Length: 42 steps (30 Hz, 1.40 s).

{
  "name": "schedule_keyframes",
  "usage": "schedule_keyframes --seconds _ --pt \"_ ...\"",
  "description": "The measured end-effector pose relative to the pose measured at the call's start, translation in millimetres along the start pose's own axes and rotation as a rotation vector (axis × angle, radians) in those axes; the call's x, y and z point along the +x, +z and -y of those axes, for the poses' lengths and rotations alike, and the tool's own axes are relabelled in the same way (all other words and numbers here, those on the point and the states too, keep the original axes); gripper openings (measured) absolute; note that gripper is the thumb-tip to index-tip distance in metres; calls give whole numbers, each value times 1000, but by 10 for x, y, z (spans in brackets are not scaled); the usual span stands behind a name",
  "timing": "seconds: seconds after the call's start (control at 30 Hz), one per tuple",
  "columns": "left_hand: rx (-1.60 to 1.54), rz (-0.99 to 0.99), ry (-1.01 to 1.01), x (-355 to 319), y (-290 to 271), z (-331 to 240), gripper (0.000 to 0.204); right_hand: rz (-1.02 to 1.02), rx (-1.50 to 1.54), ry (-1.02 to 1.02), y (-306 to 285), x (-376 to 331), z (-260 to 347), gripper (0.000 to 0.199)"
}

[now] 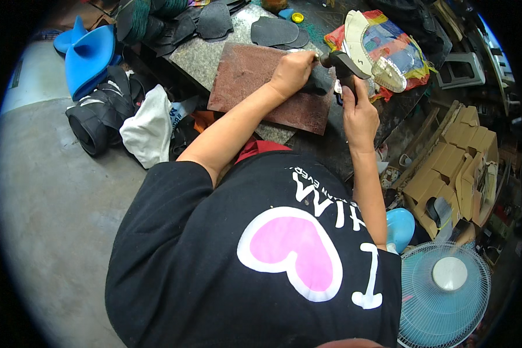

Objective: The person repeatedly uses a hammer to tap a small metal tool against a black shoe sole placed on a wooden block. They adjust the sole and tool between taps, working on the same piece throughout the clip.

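My left hand [292, 73] is closed over a reddish-brown board [243, 81], its fingers wrapped round a short punch-like metal tool; only the tool's end shows beside the thumb. A hammer [347, 65] is gripped in my right hand [361, 113], with its dark head right beside that end. Whether the two touch, I cannot tell. Under and beside my left hand, a dark flat piece [319, 82] rests on the board. Beyond the board lie black sole-shaped pieces [277, 31] on a speckled grey slab [194, 62].
Pale curved strips [356, 35] lie on a colourful plastic bag [388, 43] at the far right. Spools of green thread [134, 23] stand far left. A blue stool-like object [90, 58], a white cloth [148, 124], cardboard boxes [446, 159] and a fan [443, 301] surround me.
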State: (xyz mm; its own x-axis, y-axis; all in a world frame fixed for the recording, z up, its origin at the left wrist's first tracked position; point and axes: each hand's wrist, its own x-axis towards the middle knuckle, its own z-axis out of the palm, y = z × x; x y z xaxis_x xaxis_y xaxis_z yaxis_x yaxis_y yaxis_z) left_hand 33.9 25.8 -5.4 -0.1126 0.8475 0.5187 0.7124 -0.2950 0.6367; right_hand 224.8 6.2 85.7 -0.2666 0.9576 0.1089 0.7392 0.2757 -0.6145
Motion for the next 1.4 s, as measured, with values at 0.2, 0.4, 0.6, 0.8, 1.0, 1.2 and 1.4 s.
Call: schedule_keyframes --seconds 0.2,0.4,0.6,0.8,1.0,1.2,1.4 --pt "-336 -70 -359 -60 2 17 8 108 -200 47 211 -210 -243 40" --pt "-1016 -276 -644 -18 -8 126 13 144 -190 152 250 -213 -211 41" --pt "-621 11 -503 -54 14 163 12 143 -115 126 228 -222 -268 43" --pt "-501 38 -485 -34 5 146 13 137 -208 137 260 -169 -306 46" --pt "-144 74 -95 56 -70 117 15 -98 427 -62 -382 54 153 33" --pt "-7 81 133 90 0 2 16 -198 253 -213 -227 18 299 38" --pt "-49 28 102 55 6 -29 15 -80 298 -50 -350 -19 99 36"
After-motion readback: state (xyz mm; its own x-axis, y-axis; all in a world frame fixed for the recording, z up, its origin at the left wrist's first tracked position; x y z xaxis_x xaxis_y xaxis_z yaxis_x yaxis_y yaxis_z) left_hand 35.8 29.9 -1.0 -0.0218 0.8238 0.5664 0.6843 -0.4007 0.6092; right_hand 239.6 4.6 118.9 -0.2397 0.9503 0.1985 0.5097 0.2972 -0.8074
